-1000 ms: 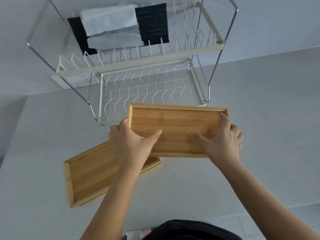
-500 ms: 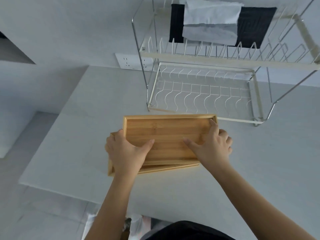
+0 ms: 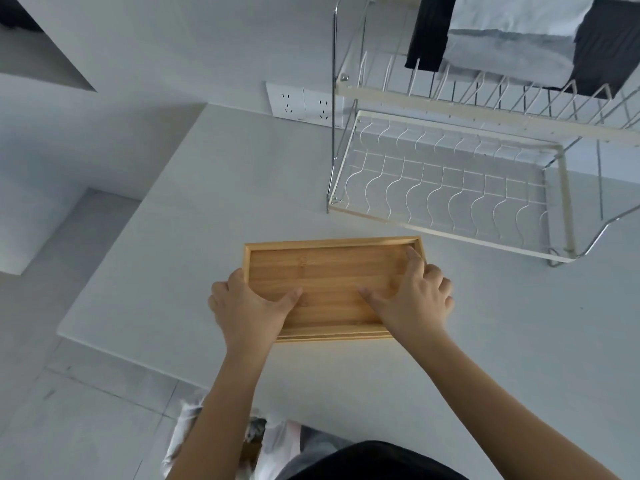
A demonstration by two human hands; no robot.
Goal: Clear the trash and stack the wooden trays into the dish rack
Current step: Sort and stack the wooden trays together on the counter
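A wooden tray (image 3: pixel 332 271) lies flat on the white table (image 3: pixel 207 209), stacked squarely on a second wooden tray whose front edge (image 3: pixel 332 337) shows just beneath it. My left hand (image 3: pixel 249 310) grips the upper tray's left end, thumb inside it. My right hand (image 3: pixel 415 299) grips the right end, thumb and forefinger inside. The two-tier wire dish rack (image 3: pixel 450 188) stands behind and to the right, its lower shelf bare.
Folded white and black cloths (image 3: pixel 512 36) rest on the rack's upper tier. A double wall socket (image 3: pixel 301 103) sits left of the rack. The table's left edge drops to tiled floor. A plastic bag (image 3: pixel 263 441) lies below the front edge by my body.
I carried the held tray left and down onto the second tray; the two now line up. My view swung left, so the rack sits further right.
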